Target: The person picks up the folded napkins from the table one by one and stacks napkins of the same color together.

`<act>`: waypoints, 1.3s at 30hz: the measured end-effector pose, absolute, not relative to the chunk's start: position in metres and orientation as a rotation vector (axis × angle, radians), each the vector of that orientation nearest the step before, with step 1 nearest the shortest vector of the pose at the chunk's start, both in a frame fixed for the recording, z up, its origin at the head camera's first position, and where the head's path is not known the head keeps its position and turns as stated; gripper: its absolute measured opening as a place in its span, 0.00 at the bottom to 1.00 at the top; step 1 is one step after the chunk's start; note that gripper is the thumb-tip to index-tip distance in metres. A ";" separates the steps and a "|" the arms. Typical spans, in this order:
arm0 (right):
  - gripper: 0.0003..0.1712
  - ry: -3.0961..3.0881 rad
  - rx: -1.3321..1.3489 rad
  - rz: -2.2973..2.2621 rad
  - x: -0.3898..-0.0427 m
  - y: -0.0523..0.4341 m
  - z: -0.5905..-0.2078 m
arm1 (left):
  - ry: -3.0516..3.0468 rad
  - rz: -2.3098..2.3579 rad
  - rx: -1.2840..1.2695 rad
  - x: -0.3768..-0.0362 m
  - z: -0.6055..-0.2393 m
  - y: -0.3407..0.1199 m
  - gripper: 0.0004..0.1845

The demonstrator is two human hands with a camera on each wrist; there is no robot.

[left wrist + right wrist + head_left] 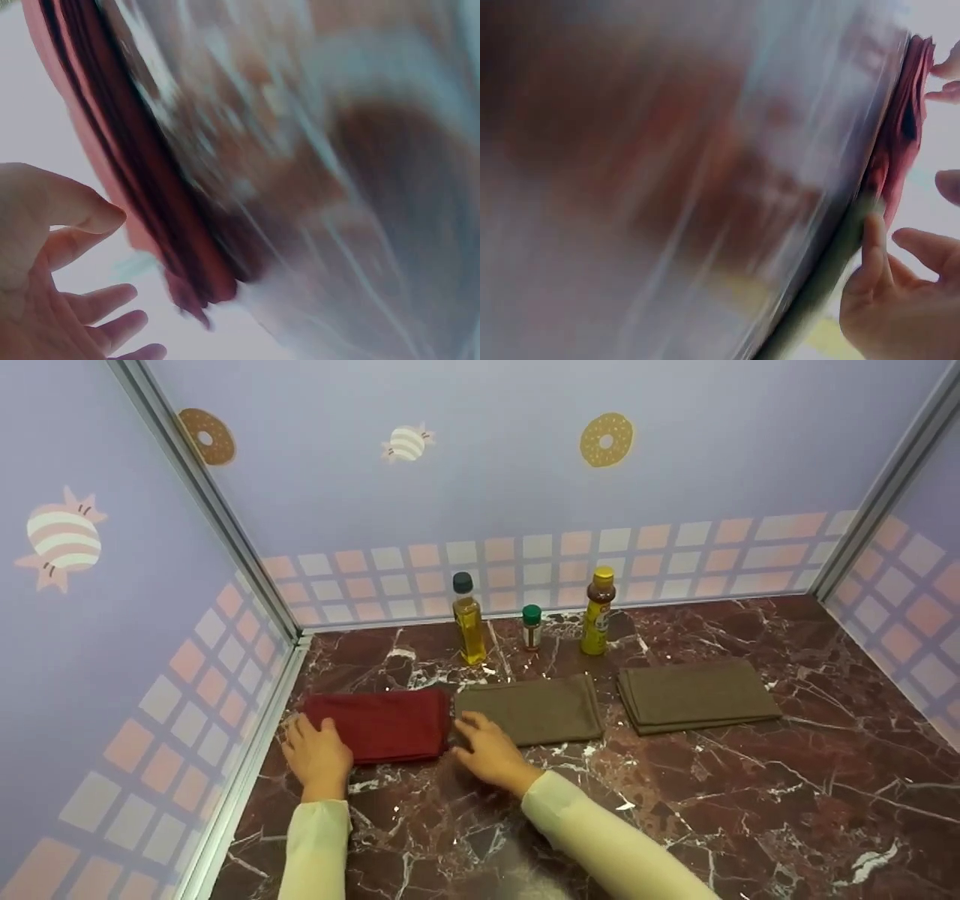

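A folded dark red cloth [382,725] lies flat at the left of the table. My left hand [318,754] is at its left end, fingers spread and loosely bent; in the left wrist view the thumb and fingers stand apart beside the layered red edge [142,157], gripping nothing. Between the red cloth and a folded olive cloth [536,711] is my right hand [491,754]. Its fingers reach over the olive cloth's near left corner, parted and holding nothing; whether they touch it I cannot tell. Another folded olive cloth [697,695] lies farther right.
Behind the cloths stand an oil bottle [469,622] with a dark cap, a small green-capped jar [532,628] and a yellow-capped sauce bottle [598,615]. Patterned wall panels [510,472] enclose the marbled table [750,795] at the back and both sides.
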State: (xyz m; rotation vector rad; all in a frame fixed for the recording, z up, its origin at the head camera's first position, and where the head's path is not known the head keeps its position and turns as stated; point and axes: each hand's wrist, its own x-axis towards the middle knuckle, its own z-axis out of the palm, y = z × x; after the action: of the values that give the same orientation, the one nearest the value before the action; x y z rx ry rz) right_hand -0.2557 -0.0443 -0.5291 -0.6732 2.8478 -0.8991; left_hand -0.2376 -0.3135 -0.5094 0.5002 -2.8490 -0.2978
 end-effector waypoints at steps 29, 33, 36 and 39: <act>0.36 2.959 0.175 -0.870 -0.285 0.102 -0.535 | -3.068 -0.249 0.356 -0.276 -0.516 -0.120 0.29; 0.35 2.936 0.182 -0.893 -0.284 0.103 -0.533 | -3.060 -0.398 0.405 -0.280 -0.516 -0.117 0.30; 0.30 2.942 0.173 -0.919 -0.283 0.104 -0.531 | -3.040 -0.539 0.443 -0.283 -0.516 -0.114 0.33; 0.21 2.965 0.150 -0.951 -0.283 0.106 -0.530 | -3.022 -0.630 0.450 -0.286 -0.516 -0.111 0.34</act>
State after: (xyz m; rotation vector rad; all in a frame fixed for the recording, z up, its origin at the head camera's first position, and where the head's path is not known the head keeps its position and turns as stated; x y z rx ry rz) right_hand -0.2831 0.1063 -0.5301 0.1504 2.9645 -0.9511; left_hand -0.2859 -0.1113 -0.5160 0.4498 -3.0223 -0.6299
